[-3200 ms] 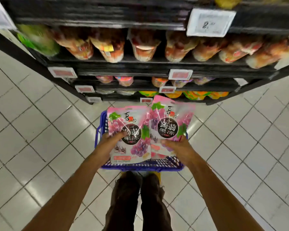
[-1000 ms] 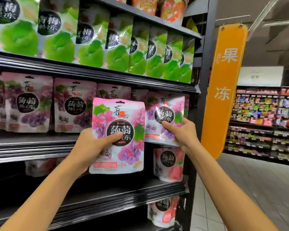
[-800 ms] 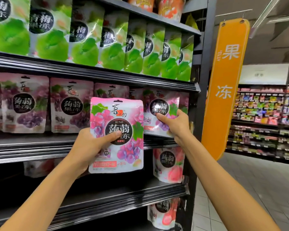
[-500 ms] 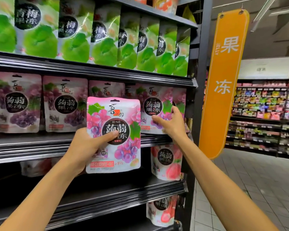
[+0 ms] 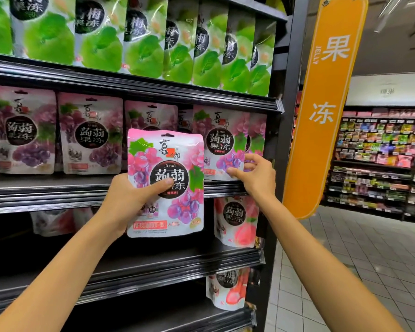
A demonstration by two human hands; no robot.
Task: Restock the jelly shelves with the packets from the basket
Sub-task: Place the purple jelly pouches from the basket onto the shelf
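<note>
My left hand (image 5: 127, 202) grips a pink grape jelly packet (image 5: 165, 168) upright in front of the middle shelf (image 5: 82, 188), thumb across its front. My right hand (image 5: 254, 178) pinches the lower right corner of a second grape packet (image 5: 222, 142), which stands on that shelf at the right end of the grape row. More grape packets (image 5: 90, 133) line the shelf to the left. The basket is out of view.
Green plum jelly packets (image 5: 144, 44) fill the shelf above. Peach packets (image 5: 236, 221) stand on the lower shelves, whose left parts are dark. An orange hanging sign (image 5: 326, 104) is beside the rack's end post. A tiled aisle (image 5: 357, 259) opens on the right.
Both packets came up from the basket to the shelf. My right hand has pushed its packet back into the right end of the grape row. My left hand has kept its packet steady.
</note>
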